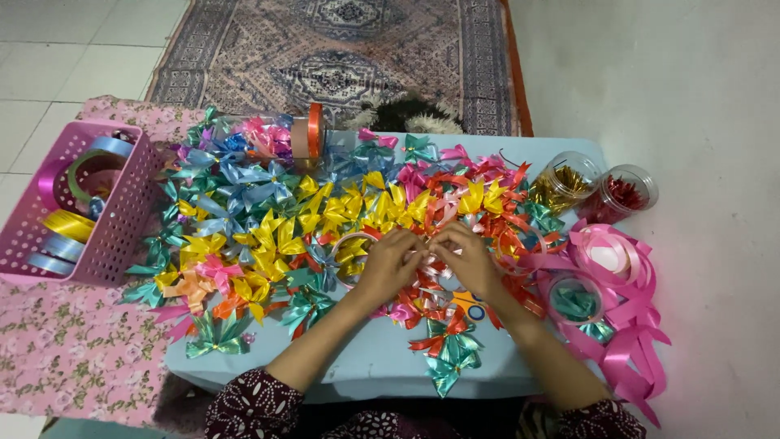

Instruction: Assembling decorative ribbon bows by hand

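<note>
My left hand [388, 262] and my right hand [465, 258] meet over the middle of a low pale blue table [382, 362]. Their fingertips pinch a small pale ribbon piece [426, 254] between them. All around them lies a heap of ribbon bows [276, 228] in yellow, blue, teal, pink, orange and red. A teal and red bow [452, 351] lies near the table's front edge, between my forearms.
A pink perforated basket [122, 211] with ribbon rolls stands at the left on a floral cloth [65, 349]. Loose pink ribbon [626, 317] coils at the right around a small round tub [575, 297]. Two clear jars [605, 189] stand behind it. A patterned rug [341, 57] lies beyond.
</note>
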